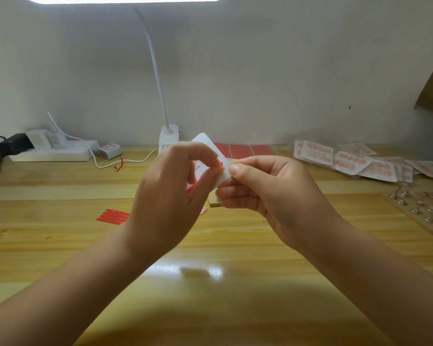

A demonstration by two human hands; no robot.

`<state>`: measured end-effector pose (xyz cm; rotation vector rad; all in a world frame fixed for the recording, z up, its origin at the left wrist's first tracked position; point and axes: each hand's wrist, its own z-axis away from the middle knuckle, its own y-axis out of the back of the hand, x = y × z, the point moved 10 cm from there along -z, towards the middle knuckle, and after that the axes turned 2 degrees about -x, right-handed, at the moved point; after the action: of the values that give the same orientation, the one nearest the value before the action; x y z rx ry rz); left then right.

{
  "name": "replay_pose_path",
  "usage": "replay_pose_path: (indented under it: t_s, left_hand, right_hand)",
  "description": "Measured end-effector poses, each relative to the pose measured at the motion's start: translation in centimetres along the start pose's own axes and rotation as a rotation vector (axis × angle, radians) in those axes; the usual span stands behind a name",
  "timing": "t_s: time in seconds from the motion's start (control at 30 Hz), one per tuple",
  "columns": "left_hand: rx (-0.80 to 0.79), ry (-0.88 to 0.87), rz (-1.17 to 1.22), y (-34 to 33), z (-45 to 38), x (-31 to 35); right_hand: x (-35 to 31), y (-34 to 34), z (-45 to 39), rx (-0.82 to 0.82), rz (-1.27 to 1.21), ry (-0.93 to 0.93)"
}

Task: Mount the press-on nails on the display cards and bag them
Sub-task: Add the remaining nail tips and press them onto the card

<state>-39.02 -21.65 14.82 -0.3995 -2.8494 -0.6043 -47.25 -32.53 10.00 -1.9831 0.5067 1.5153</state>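
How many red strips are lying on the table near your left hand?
4 red strips, side by side on the wooden table, just left of the left hand. More may hide behind the hands.

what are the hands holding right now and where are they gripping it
Both hold one white display card above the table. The right hand pinches its right edge; the left hand pinches it near the middle, by a red strip.

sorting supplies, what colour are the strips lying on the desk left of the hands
Red-orange strips, clearest in the head view, lying on the wooden desk.
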Motion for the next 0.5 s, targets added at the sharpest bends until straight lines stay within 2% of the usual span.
replay_pose_path:
  t_s: [0.23,0.5]
  left_hand:
    - [0.008,-0.155,-0.080,-0.2,0.2,1.0]
    - [0.048,-0.217,-0.095,0.0,0.3,1.2]
  right_hand:
    - [0.1,0.5,-0.1,0.030,0.002,0.017]
    - [0.2,0.5,-0.1,0.029,-0.007,0.013]
